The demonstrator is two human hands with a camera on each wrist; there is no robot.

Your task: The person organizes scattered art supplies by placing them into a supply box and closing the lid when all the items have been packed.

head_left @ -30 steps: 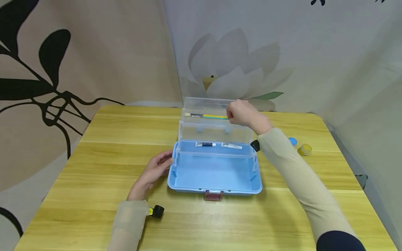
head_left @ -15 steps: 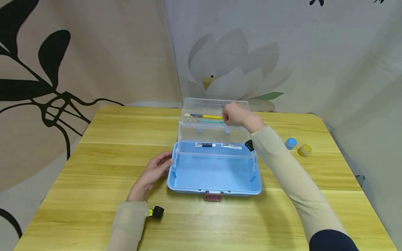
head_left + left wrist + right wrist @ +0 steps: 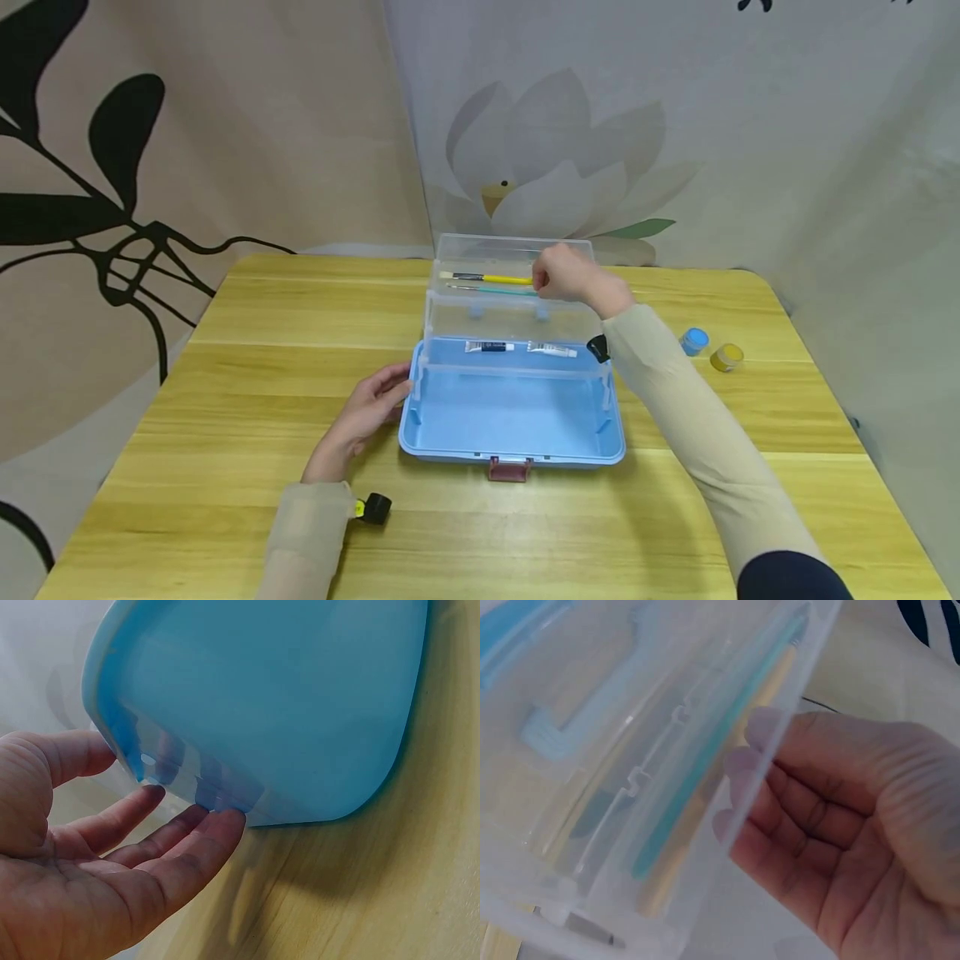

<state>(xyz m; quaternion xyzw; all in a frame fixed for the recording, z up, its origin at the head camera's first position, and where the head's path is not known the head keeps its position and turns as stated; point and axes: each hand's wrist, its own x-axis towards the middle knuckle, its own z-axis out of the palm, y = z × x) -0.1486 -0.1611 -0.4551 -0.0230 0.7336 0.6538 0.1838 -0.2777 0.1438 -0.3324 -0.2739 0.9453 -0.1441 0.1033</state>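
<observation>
A blue paint box [image 3: 512, 417] lies open at the middle of the table, its clear upper trays unfolded behind it. My left hand [image 3: 371, 404] touches its left side with loosely bent fingers; the left wrist view shows thumb and fingertips against the blue wall [image 3: 300, 712]. My right hand [image 3: 570, 279] reaches over the rear clear tray [image 3: 465, 250]. A yellow paintbrush [image 3: 506, 280] and a teal paintbrush [image 3: 498, 291] lie side by side in it. Behind the tray's translucent wall, my bent right fingertips sit right beside the yellow handle. Their handle ends are hidden in the head view.
Two paint tubes, one dark-labelled [image 3: 489, 347] and one white [image 3: 552, 349], lie in the front clear tray. To the right stand a blue paint jar [image 3: 694, 342] and a yellow paint jar [image 3: 727, 357]. A purple-brown latch [image 3: 509, 470] projects at the front.
My right hand has moved slightly left and down over the rear tray. The two paintbrushes, together before, now lie apart in it. The blue jar has come into fuller view. The left hand stays put.
</observation>
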